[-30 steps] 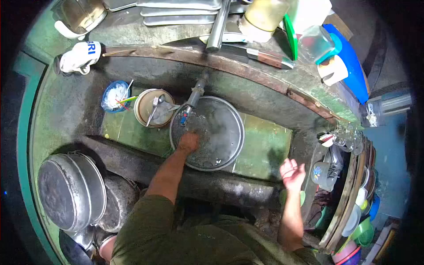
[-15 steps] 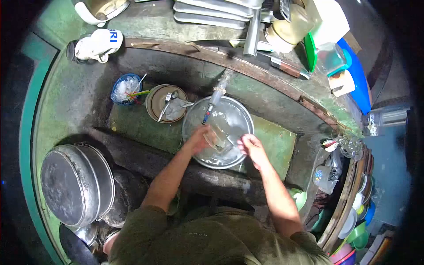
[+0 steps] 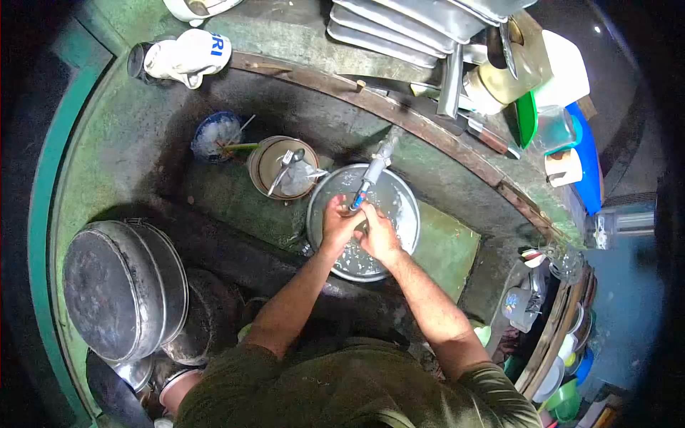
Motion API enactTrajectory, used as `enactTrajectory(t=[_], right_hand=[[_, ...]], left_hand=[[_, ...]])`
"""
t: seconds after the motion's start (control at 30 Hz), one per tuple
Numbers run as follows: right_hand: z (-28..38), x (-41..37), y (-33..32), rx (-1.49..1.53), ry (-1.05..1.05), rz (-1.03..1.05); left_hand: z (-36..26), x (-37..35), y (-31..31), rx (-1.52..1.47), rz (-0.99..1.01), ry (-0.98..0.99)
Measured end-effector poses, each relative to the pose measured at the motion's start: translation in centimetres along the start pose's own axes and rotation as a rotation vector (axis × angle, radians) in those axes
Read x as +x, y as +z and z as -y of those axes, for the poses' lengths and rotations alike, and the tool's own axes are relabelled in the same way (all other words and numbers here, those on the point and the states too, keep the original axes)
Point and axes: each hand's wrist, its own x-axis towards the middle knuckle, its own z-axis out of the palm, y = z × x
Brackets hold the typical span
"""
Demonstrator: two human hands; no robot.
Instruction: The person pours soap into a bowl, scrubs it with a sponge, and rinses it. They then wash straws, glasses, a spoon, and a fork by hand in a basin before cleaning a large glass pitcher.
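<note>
Both forearms reach forward from the body and slant inward, the left forearm [image 3: 296,299] and right forearm [image 3: 432,303] bare up to about the elbows. The left hand [image 3: 336,225] and right hand [image 3: 379,232] come close together ahead of the torso, fingers bent. The right fingers curl toward the left hand; whether the hands grip anything is unclear.
</note>
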Motion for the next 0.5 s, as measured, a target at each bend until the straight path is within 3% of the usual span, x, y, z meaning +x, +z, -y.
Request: enactTrajectory(t=[0.07,0.17,0.2,0.27,0.3,0.37,0.4,0.43,0.5], right_hand=[[-1.8,1.0,1.8,-0.006,-0.055,0.004],[-2.3,0.7,3.8,-0.001,-0.058,0.008],[-2.2,0.8,4.2,-0.002,-0.029,0.003],[-0.4,1.0,3.8,0.007,0.031,-0.026],[-0.7,0.8,4.2,0.009,0.027,-0.024],[-2.0,0.3,5.6,-0.042,-0.038,-0.02],[-2.1,0.1,6.2,-0.01,0.03,-0.038],[-1.0,-0.1,5.8,0.077,0.023,-0.117],[-1.0,-0.2,6.6,0.002,0.19,-0.143]], left_hand=[[2.0,0.8,-2.0,0.45,-0.068,0.336],[-0.3,-0.3,-3.2,0.546,0.001,0.55],[-0.4,0.4,-4.3,0.551,-0.005,0.553],[0.0,2.4,-6.3,0.295,0.194,0.317],[-1.3,2.8,-6.1,0.296,0.19,0.319],[-6.0,3.0,-4.3,1.114,0.319,0.287],[-7.6,3.5,-2.6,1.34,0.353,0.252],[-7.5,4.5,-1.7,1.452,0.399,0.108],[-6.6,5.5,-0.6,1.309,0.551,0.191]])
